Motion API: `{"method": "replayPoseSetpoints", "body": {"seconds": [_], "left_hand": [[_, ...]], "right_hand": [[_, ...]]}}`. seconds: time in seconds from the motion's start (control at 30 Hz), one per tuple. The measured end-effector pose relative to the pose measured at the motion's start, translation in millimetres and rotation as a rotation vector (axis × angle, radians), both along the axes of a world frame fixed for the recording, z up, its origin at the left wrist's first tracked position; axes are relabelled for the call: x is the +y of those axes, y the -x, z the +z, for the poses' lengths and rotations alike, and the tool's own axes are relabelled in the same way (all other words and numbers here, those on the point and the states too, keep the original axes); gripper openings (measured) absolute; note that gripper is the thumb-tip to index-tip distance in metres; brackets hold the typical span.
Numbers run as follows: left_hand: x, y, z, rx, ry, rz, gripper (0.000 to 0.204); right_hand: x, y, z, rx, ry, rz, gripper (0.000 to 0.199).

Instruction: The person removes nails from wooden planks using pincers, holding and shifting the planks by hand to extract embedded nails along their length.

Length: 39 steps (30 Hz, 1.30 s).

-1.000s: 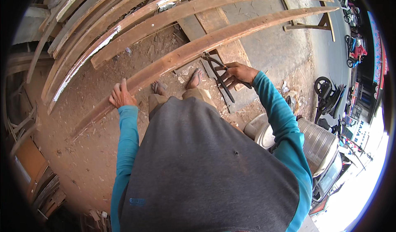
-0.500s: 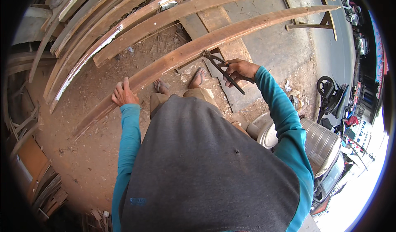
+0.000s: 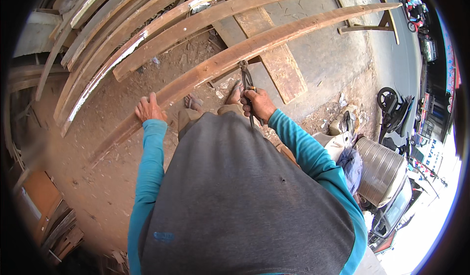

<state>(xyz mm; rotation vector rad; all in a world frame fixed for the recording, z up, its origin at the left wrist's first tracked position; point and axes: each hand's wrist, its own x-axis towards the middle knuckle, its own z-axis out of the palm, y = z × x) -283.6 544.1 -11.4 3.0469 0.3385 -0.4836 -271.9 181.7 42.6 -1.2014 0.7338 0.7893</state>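
Gripping metal pincers [image 3: 247,86], rough long plank [image 3: 293,33]

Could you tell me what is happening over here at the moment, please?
A person stands over a long wooden plank. The left hand rests flat on it, while the right hand grips a pair of metal pincers with the tip set against the plank's near edge. More planks lie stacked beyond.

sleeves: long, teal | torso: dark grey top | feet: open sandals
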Motion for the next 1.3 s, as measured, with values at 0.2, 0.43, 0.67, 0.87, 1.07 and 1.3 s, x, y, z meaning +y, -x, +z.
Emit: {"method": "replayPoseSetpoints", "body": {"seconds": [0.2,0.43,0.67,0.87,1.07,1.3], "left_hand": [[1,-6,7,0.072,-0.021,-0.012,0.067],[2,-14,11,0.151,-0.035,-0.034,0.066],[38,-47,-16,0.279,0.149,-0.087,0.07],[58,-58,-42,0.423,0.281,-0.04,0.08],[50,-62,-27,0.427,0.278,-0.018,0.08],[45,-33,-31,0.292,0.09,-0.007,0.074]], "right_hand": [[32,12,-7,-0.097,0.052,-0.101,0.014],[82,22,-35,-0.159,0.067,-0.364,0.016],[132,8,-95,-0.635,0.85,-0.272,0.024],[73,12,-77,-0.481,0.343,-0.428,0.016],[-136,-38,-19,-0.415,0.206,-0.635,0.054],[-207,-60,9,-0.422,0.036,-0.47,0.074]]}}
